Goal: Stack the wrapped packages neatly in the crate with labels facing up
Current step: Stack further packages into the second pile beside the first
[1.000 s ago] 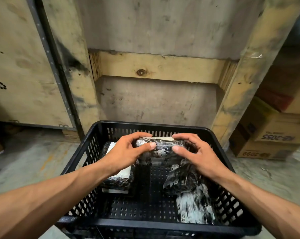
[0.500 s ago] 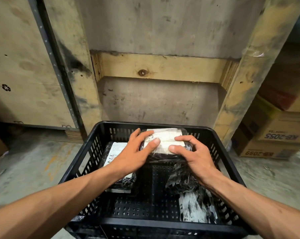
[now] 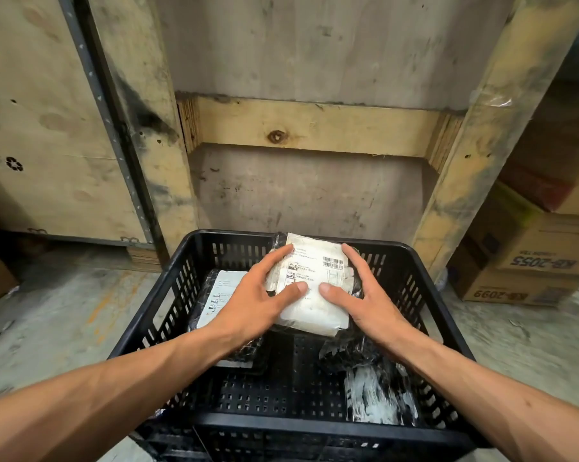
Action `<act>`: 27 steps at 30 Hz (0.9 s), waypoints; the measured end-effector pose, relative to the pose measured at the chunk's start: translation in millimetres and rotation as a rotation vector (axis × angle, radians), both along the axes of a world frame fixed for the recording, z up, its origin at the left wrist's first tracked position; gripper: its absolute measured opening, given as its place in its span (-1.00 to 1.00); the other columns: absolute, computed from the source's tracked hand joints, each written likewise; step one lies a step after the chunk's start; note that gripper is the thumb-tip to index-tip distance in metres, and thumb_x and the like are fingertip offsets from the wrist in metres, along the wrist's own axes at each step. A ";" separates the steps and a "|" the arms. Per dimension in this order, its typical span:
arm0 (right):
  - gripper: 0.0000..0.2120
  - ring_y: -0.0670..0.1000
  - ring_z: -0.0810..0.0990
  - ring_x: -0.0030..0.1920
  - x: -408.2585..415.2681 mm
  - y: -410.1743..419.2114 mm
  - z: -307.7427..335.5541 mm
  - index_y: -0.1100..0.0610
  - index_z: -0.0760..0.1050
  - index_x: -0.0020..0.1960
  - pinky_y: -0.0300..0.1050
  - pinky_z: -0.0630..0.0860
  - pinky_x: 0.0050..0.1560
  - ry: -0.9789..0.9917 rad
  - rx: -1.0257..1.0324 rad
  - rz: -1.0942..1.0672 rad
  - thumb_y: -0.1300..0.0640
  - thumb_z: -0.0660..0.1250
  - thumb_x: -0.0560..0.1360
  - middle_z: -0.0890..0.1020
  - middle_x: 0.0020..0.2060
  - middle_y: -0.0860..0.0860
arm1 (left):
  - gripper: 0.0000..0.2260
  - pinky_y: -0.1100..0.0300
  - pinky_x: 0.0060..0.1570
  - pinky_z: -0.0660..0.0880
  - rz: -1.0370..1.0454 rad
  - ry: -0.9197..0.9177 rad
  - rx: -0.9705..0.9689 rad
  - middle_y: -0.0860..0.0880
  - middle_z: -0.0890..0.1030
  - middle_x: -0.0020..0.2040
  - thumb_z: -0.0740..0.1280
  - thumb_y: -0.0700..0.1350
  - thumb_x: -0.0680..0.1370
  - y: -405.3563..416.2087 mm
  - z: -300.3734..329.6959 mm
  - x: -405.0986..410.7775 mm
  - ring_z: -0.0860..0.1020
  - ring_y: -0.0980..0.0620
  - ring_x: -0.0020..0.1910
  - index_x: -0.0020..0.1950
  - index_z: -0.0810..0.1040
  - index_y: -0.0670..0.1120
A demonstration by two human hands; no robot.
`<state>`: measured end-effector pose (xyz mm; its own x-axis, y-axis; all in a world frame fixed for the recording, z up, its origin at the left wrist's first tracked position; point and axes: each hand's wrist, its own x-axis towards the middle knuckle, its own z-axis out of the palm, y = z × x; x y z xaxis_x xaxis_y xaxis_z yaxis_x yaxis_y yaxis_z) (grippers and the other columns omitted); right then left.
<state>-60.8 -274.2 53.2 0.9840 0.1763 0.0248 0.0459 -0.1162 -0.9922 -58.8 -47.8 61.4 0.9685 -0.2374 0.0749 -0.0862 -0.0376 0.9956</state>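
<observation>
A black plastic crate (image 3: 411,261) stands on the floor in front of me. My left hand (image 3: 261,301) and my right hand (image 3: 361,295) hold one wrapped package (image 3: 318,281) between them over the crate's far half, its white label with a barcode facing me. A second wrapped package (image 3: 219,295) lies label up in the crate's left part, partly under my left wrist. A third package (image 3: 378,395) in crumpled black wrap lies at the right front of the crate.
A wooden crate wall with a pale beam (image 3: 314,128) rises right behind the black crate. Cardboard boxes (image 3: 528,261) are stacked at the right. Bare concrete floor (image 3: 64,311) spreads to the left.
The package in my hands has been tilted from its dark edge toward me to its white label facing up, and lifted slightly. The camera has moved closer.
</observation>
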 end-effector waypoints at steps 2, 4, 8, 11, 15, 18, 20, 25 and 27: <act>-0.07 -0.25 0.63 0.24 -0.4 -0.9 -1.8 -0.26 0.14 0.63 -0.26 0.62 0.14 0.022 -0.044 0.027 -0.08 0.61 0.44 0.57 0.32 -0.28 | -0.28 0.32 0.02 0.61 -0.023 -0.001 0.047 0.13 0.57 0.36 0.57 -0.06 0.48 4.6 1.4 2.6 0.64 0.20 0.20 0.55 0.32 0.20; -0.06 -0.35 0.59 0.22 -3.3 -1.0 -3.6 -0.27 0.02 0.65 -0.37 0.58 0.12 0.042 -0.131 0.083 -0.11 0.55 0.48 0.47 0.35 -0.35 | -0.18 0.33 0.06 0.59 -0.068 0.016 0.147 0.17 0.53 0.39 0.57 -0.07 0.48 7.4 1.6 6.3 0.62 0.23 0.22 0.61 0.20 0.19; -0.04 -0.25 0.54 0.30 -5.6 0.6 -11.9 -0.19 -0.17 0.68 -0.39 0.49 0.26 0.097 -0.273 0.131 -0.07 0.45 0.57 0.36 0.25 -0.50 | -0.06 0.05 0.35 0.51 -0.105 0.078 0.329 0.09 0.48 0.47 0.56 -0.10 0.48 5.0 -6.0 10.5 0.56 0.10 0.33 0.67 0.02 0.16; -0.07 -0.22 0.55 0.25 -3.1 0.3 -18.1 -0.14 -0.22 0.68 -0.37 0.48 0.28 0.116 -0.367 0.127 -0.02 0.41 0.61 0.43 0.34 -0.35 | -0.03 -0.05 0.47 0.38 -0.095 0.083 0.482 0.05 0.40 0.54 0.57 -0.02 0.48 0.0 -10.5 11.3 0.46 0.02 0.43 0.67 -0.03 0.17; -0.08 -0.19 0.53 0.21 7.7 -5.3 -26.4 -0.12 -0.28 0.67 -0.50 0.46 0.08 0.160 -0.500 0.145 -0.03 0.37 0.64 0.39 0.41 -0.21 | 0.04 0.07 0.51 0.30 -0.145 0.154 0.575 0.00 0.34 0.58 0.56 -0.06 0.48 -5.5 -15.1 13.8 0.41 0.02 0.46 0.67 -0.16 0.11; -0.08 -0.21 0.49 0.15 18.0 -7.1 -35.9 -0.09 -0.28 0.68 -0.56 0.44 -0.11 0.193 -0.559 0.160 -0.01 0.37 0.65 0.33 0.33 -0.24 | 0.08 0.17 0.40 0.37 -0.187 0.230 0.596 -0.02 0.41 0.53 0.55 -0.15 0.49 -8.8 -20.1 15.4 0.51 0.01 0.36 0.66 -0.24 0.10; -0.09 -0.16 0.45 0.26 21.7 -6.9 -42.8 -0.07 -0.25 0.69 -0.49 0.42 0.03 0.203 -0.604 0.162 -0.03 0.38 0.64 0.37 0.41 -0.21 | 0.07 0.09 0.44 0.38 -0.163 0.234 0.629 -0.03 0.47 0.50 0.56 -0.17 0.48 -12.1 -22.6 18.4 0.52 -0.01 0.35 0.67 -0.20 0.09; -0.09 -0.06 0.46 0.34 33.4 -11.1 -51.1 -0.09 -0.14 0.69 -0.23 0.38 0.33 0.222 -0.693 0.125 -0.09 0.42 0.60 0.40 0.55 -0.04 | 0.05 0.02 0.49 0.31 -0.126 0.215 0.801 -0.05 0.43 0.53 0.61 -0.06 0.42 -22.5 -18.5 33.3 0.45 -0.09 0.42 0.68 -0.05 0.08; -0.09 0.01 0.47 0.40 39.4 -11.8 -51.1 -0.08 -0.10 0.69 -0.19 0.38 0.37 0.231 -0.726 0.124 -0.11 0.44 0.58 0.38 0.57 -0.02 | 0.05 -0.01 0.52 0.27 -0.122 0.233 0.831 -0.07 0.39 0.56 0.63 -0.05 0.40 -25.8 -16.7 40.9 0.40 -0.13 0.48 0.68 -0.01 0.05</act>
<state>-21.5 -286.1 2.1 0.9221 0.1792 -0.3430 -0.0981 -0.7491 -0.6551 -17.9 -73.7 44.7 0.9019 -0.2306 -0.3653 0.0651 -0.7634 0.6426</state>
